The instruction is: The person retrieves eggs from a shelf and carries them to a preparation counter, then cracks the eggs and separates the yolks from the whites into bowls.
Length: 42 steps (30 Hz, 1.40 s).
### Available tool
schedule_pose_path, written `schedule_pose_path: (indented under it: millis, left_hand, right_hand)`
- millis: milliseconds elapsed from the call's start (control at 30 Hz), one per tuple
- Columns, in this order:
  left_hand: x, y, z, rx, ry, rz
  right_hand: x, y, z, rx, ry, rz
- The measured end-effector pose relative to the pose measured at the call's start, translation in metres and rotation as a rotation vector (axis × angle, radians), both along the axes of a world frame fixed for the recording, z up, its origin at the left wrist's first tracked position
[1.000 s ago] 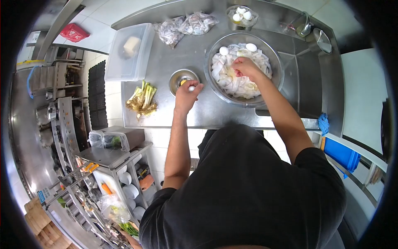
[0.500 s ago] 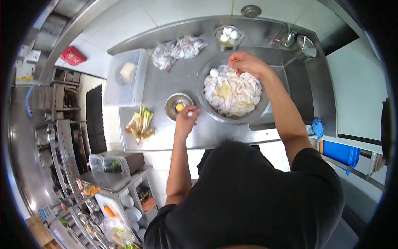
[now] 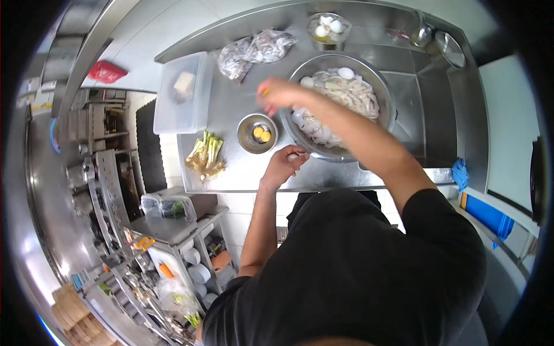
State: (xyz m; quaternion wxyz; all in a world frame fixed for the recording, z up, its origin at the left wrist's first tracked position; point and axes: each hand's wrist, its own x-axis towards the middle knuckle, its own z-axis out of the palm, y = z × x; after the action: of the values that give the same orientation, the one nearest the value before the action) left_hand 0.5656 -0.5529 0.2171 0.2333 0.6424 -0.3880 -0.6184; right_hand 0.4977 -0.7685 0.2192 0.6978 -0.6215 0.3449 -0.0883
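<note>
My left hand is closed on a white egg or eggshell at the counter's front, just below the small metal bowl. Two yolks lie in that small bowl. Blurred by motion, my right hand is above and right of the small bowl, with something yellow, seemingly a yolk, at its fingers. My right forearm crosses over the large metal bowl, which holds pale white strips. Two whole-looking eggs rest on the strips near the far rim.
A metal container with eggshells stands at the back. Bagged food, a lidded plastic box and green-white stalks lie on the left of the counter. A sink is at the right, with a blue cloth by its edge.
My right hand has moved left from over the large bowl towards the small one. My left hand has drawn away from the small bowl, down and right. Two yolks now show in it.
</note>
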Motion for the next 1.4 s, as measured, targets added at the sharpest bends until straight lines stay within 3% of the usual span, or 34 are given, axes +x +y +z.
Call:
schedule_pose_path:
  millis: [33, 67, 100, 133, 167, 267, 400, 500, 533, 600, 667, 700, 767, 867, 967, 1067, 1167, 1233, 1400]
  left_hand:
    - [0.000, 0.005, -0.012, -0.035, 0.008, -0.002]
    - [-0.002, 0.011, -0.018, -0.030, -0.010, 0.022]
    - [-0.002, 0.014, -0.022, -0.031, -0.023, 0.037]
    - [-0.002, 0.015, -0.025, -0.036, -0.039, 0.049]
    - [0.000, 0.016, -0.030, -0.012, -0.037, 0.086]
    - [0.005, 0.016, -0.031, 0.072, -0.044, 0.193]
    - [0.019, 0.007, -0.032, 0.177, -0.030, 0.165]
    - [0.027, 0.004, -0.028, 0.257, 0.028, 0.159]
    - [0.028, 0.004, -0.027, 0.307, 0.032, 0.179]
    - [0.030, 0.007, -0.030, 0.357, 0.007, 0.136]
    - [0.022, 0.009, -0.027, 0.444, -0.039, 0.093]
    - [0.018, 0.010, -0.030, 0.505, -0.065, 0.101]
    - [0.031, 0.017, -0.044, 0.594, 0.033, -0.002]
    - [0.005, 0.013, -0.034, 0.717, -0.056, -0.090]
    - [-0.005, 0.020, -0.038, 0.839, -0.010, -0.072]
    - [-0.010, 0.026, -0.037, 0.901, 0.020, -0.055]
    - [-0.009, 0.034, -0.025, 0.877, 0.146, -0.032]
    - [-0.009, 0.023, -0.013, 0.819, 0.337, -0.034]
    - [0.008, 0.010, 0.001, 0.466, 0.520, -0.074]
  right_hand:
    - [0.029, 0.014, -0.042, 0.080, -0.048, 0.098]
    - [0.055, 0.025, -0.081, -0.108, -0.022, 0.224]
    - [0.077, 0.031, -0.103, -0.630, 0.152, 0.418]
    - [0.086, 0.043, -0.105, -0.571, 0.266, 0.276]
    - [0.084, 0.051, -0.091, -0.759, 0.268, 0.316]
    - [0.045, 0.067, -0.011, -0.618, 0.297, 0.228]
    - [-0.076, 0.064, 0.039, -0.550, -0.245, -0.306]
    - [-0.219, 0.050, 0.031, -0.401, -0.217, -0.802]
    - [-0.265, 0.042, 0.001, -0.439, -0.039, -0.995]
    - [-0.356, 0.023, -0.064, -0.539, 0.325, -1.149]
    - [-0.437, -0.007, -0.226, -0.417, 0.642, -1.091]
    - [-0.460, -0.019, -0.279, -0.358, 0.839, -1.019]
    - [-0.454, -0.037, -0.307, -0.307, 0.845, -0.907]
    - [-0.419, -0.074, -0.312, -0.232, 0.736, -0.773]
    - [-0.366, -0.115, -0.378, -0.512, 0.685, -0.605]
    - [-0.319, -0.149, -0.444, -0.455, 0.706, -0.620]
    - [-0.325, -0.143, -0.436, -0.492, 0.706, -0.525]
    - [-0.338, -0.122, -0.408, -0.488, 0.638, -0.716]
    - [-0.354, -0.075, -0.241, -0.556, 0.216, -1.180]
